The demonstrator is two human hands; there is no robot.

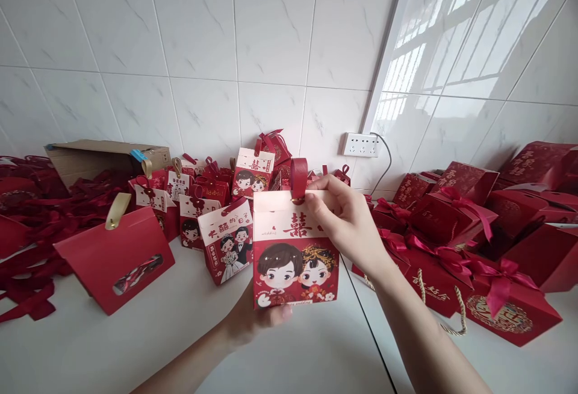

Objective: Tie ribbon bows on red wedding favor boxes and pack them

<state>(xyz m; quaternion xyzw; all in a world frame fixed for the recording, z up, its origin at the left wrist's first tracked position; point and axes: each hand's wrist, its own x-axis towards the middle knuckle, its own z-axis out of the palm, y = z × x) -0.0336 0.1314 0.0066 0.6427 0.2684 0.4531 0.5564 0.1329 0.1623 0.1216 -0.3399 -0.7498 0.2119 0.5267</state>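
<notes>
A red and cream gift box [295,261] with a cartoon couple on its front is held upright above the table. My left hand [259,318] supports it from below, its fingers partly hidden behind and under the box. At the top right corner, my right hand [343,216] pinches the cream flap beside the dark red strap loop [298,178]. Just left of the held box stands a box with a bride and groom [228,243]. Farther left is a plain red box [120,261] with a gold loop and a small window.
Many red boxes [198,219] stand along the tiled wall. Red ribbons [27,279] and an open cardboard carton [108,153] are at the left. Bowed boxes [510,303] with rope handles crowd the right. A power strip [361,145] rests against the wall. A dark seam crosses the white table [316,358].
</notes>
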